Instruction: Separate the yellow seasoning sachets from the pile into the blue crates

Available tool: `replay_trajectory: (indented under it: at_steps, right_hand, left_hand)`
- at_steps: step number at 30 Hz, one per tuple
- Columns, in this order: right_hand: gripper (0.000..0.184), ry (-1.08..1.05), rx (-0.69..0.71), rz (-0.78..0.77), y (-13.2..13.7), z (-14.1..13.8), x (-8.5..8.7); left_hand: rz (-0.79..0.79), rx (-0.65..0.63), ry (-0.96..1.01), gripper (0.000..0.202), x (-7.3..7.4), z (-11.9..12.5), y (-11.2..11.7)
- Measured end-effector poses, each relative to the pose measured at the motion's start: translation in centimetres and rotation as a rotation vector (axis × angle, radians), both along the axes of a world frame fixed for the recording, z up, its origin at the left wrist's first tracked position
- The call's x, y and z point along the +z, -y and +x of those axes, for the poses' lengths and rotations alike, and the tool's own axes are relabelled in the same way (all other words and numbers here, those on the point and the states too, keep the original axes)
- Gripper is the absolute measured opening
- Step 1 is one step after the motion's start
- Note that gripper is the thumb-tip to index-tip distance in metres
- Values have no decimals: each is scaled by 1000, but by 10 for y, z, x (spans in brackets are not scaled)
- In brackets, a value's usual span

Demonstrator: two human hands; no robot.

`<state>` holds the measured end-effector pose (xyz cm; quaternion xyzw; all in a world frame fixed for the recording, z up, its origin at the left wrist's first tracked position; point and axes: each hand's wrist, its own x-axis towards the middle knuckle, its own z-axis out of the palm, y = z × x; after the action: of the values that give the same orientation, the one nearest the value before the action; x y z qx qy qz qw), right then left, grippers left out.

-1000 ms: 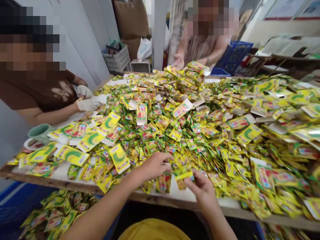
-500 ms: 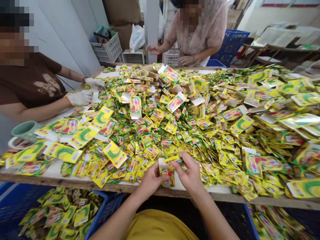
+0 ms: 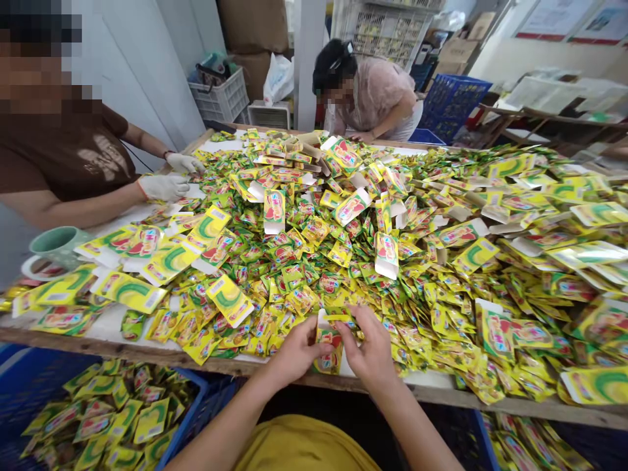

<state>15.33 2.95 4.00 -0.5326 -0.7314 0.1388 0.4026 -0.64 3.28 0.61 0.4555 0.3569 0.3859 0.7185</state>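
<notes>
My left hand [image 3: 297,352] and my right hand [image 3: 371,348] meet at the near edge of the table [image 3: 490,399]. Between them they pinch a small yellow-green carton [image 3: 330,340] with a white flap on top. My right fingers press a small sachet at the carton's upper edge; whether it is inside I cannot tell. A thick heap of yellow-green sachets [image 3: 343,261] and flat printed cartons [image 3: 230,299] covers the table just beyond my hands.
A person in a brown shirt with white gloves [image 3: 164,186] works at the left side. Another person [image 3: 367,95] bends over the far edge. A green mug [image 3: 56,243] stands at the left corner. Blue crates [image 3: 196,405] of cartons sit below the table, left and right.
My hands came together on the carton from apart. The view shifted slightly. The person at the far edge has bent down lower.
</notes>
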Motion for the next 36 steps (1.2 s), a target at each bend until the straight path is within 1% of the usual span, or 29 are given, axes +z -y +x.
replay_trajectory:
  at_steps: [1,3,6,7,9,11,13,16,18,19,21,22,23,24,26,27,28,29,31,33,34,36]
  right_hand:
    - [17,41,4,-19,0,-1,3]
    - [16,148,73,-119,-2,-3,15]
    - [18,328,258,-313,-10,-3,39]
    - [18,353,307,-363,-13,-2,46]
    - [19,323,359,-445,-19,2,56]
    - [20,237,355,-466,-21,5,57]
    - [19,211,347,-399,-21,6,52]
    - [26,285,381,-253,-18,5,39]
    - [27,254,398,-242,-14,6,31]
    - [25,184,381,-261,-12,8,28]
    - [16,-46,263,-347,-7,12,21]
    - [12,-192,191,-428,-4,14,17]
    - [13,-341,136,-535,0,15,12]
    - [17,-479,110,-655,5,14,7]
    - [23,-672,150,-860,13,10,-3]
    - [23,-717,185,-904,15,7,-7]
    - [21,-725,198,-895,17,3,-11]
    - [20,-708,191,-846,17,0,-13]
    - [21,-664,166,-709,13,-3,-13]
    - [21,-661,166,-629,7,-4,-12]
    - [21,-678,173,-627,5,-4,-12]
    - [19,-730,164,-659,2,-4,-12]
  left_hand:
    - [-8,9,4,36,-1,0,1]
    - [-3,25,-22,34,-1,1,2]
    - [55,31,-83,32,3,2,3]
    - [81,28,-86,31,4,2,4]
    - [111,16,-50,31,6,2,4]
    - [91,-9,-21,31,5,0,5]
    - [69,-22,-67,29,2,-2,6]
    - [102,10,-184,26,-2,-5,6]
    - [108,15,-195,28,-2,-8,7]
    - [97,7,-181,30,-1,-9,8]
    - [59,2,-152,32,3,-12,10]
    - [33,18,-132,32,5,-14,11]
    - [5,37,-109,34,7,-16,13]
    - [-22,44,-86,35,10,-17,14]
    - [-69,29,-50,33,15,-19,15]
    - [-82,19,-47,30,17,-19,14]
    - [-91,19,-53,29,18,-19,13]
    - [-98,46,-63,29,18,-19,11]
    - [-92,169,-92,29,15,-17,7]
    - [-36,291,-148,24,12,-16,4]
    - [6,326,-180,22,10,-15,3]
    - [88,344,-238,19,8,-14,3]
